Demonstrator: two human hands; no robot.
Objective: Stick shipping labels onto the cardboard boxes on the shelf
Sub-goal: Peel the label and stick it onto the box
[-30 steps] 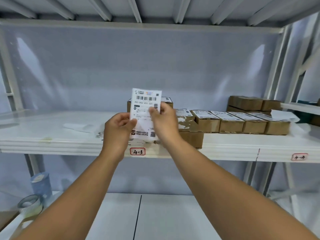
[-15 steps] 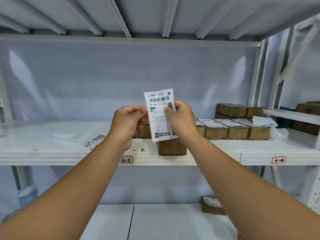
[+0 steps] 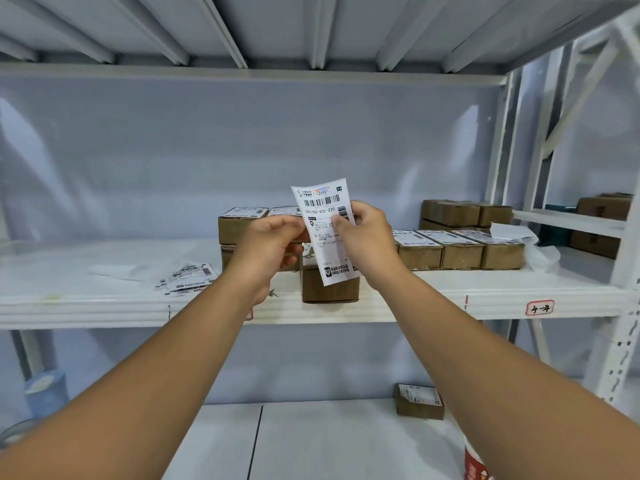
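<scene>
left hand (image 3: 268, 249) fingers pinch shipping label (image 3: 325, 230) | right hand (image 3: 369, 242) fingers pinch it

**White racking, pale blue backing**

A white metal shelf (image 3: 415, 306) spans the view beneath a ribbed grey upper deck (image 3: 277, 26). Behind is a glossy pale blue back sheet (image 3: 242, 150) with soft glare patches. A white perforated upright (image 3: 620, 358) stands at the right.

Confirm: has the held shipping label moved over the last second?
Yes. The shipping label shifted right along the shelf: earlier it covered the stacked boxes, now it overlaps the lone front box.
</scene>
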